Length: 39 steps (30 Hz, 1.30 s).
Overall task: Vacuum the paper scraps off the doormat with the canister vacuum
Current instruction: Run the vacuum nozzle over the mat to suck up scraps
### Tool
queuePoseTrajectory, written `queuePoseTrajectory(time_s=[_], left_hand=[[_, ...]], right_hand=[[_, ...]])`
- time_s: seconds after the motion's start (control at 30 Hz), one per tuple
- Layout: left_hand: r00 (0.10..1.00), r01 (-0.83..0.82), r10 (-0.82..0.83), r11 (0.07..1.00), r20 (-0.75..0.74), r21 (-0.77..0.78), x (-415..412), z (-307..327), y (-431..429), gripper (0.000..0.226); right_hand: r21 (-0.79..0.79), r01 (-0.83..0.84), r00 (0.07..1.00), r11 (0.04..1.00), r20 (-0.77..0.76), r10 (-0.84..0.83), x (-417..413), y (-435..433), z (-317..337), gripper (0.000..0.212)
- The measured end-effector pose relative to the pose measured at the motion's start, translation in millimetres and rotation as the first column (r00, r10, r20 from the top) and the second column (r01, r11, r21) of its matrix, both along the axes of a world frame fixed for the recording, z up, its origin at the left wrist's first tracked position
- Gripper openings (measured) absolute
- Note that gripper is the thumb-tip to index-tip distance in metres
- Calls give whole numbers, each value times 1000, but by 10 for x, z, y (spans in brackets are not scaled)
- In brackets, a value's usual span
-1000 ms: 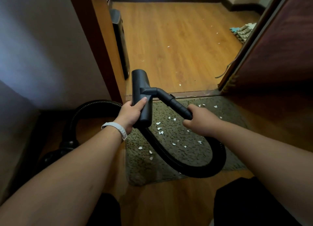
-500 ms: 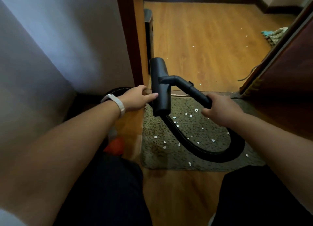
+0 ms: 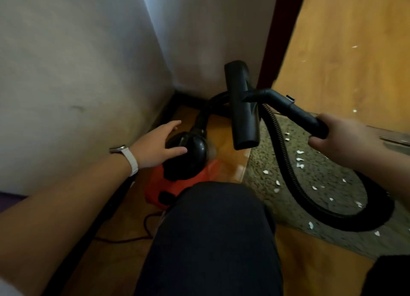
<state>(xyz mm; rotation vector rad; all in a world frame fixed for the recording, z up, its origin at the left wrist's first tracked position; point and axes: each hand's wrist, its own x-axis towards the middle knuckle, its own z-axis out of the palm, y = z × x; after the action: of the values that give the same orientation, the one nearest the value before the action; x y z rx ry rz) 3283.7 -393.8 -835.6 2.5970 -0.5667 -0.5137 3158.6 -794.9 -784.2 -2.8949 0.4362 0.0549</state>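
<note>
The red and black canister vacuum (image 3: 184, 162) sits on the wooden floor in the wall corner. My left hand (image 3: 158, 146) is spread open over its black top, fingers apart, touching or just above it. My right hand (image 3: 341, 138) grips the black wand handle (image 3: 306, 118), holding the black floor nozzle (image 3: 243, 105) raised in the air above the mat's left edge. The ribbed black hose (image 3: 286, 162) loops over the speckled green doormat (image 3: 321, 178). Several white paper scraps (image 3: 299, 160) lie scattered on the mat.
White walls (image 3: 88, 63) close in at the left and ahead. A dark door frame (image 3: 275, 36) stands right of the nozzle, with wooden floor (image 3: 346, 51) and a few scraps beyond. My dark-trousered knee (image 3: 213, 240) fills the foreground. A thin cord (image 3: 124, 240) lies on the floor.
My view swung left toward the corner. My left hand let go of the nozzle and moved down onto the canister. My right hand still holds the wand.
</note>
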Motion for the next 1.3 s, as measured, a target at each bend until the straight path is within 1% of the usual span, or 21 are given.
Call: queuePoseTrajectory(time_s=[0.03,0.1,0.17,0.23,0.3,0.37,0.5,0.6,0.73,0.9,1.17,1.3], left_hand=[[999,31,-30,1000,-18,7,-17,-34,93,104],[993,115,-112,990,-42,82,-49,-78,267,116],[981,192,-182,961,-70,196,-88,-152,421,125],[967,253,-228,913,-112,320,-162,-269,546,135],[963,271,-243,880,-121,389,-237,-423,642,141],[966,257,-246,872,-80,416,-300,-545,703,144],[949,244,-308,858,73,451,-386,-617,703,143],[943,236,-316,859,108,454,-396,-614,646,144],[948,211,-295,862,117,462,-379,-660,552,146],[958,182,-264,857,108,483,-386,-728,453,143],[958,178,-269,831,102,527,-439,-798,421,128],[960,169,-258,842,107,513,-479,-792,424,121]], right_hand=[[6,-9,1000,1000,-3,9,39,72,-11,31],[28,-22,1000,999,-11,23,113,236,-55,29],[63,-23,1000,998,-9,24,156,390,-111,26],[94,-27,1000,995,-13,28,184,512,-163,24],[92,-32,999,995,-27,34,209,582,-185,25],[89,-40,999,995,-32,43,229,631,-182,26],[101,-43,999,994,-28,46,276,766,-197,29],[115,-56,998,992,-35,61,301,847,-232,27],[100,-98,993,990,-54,104,307,900,-254,20],[92,-111,992,990,-53,116,301,903,-295,21],[86,-116,990,989,-75,123,261,842,-350,25],[97,-89,993,991,-68,95,201,782,-347,21]])
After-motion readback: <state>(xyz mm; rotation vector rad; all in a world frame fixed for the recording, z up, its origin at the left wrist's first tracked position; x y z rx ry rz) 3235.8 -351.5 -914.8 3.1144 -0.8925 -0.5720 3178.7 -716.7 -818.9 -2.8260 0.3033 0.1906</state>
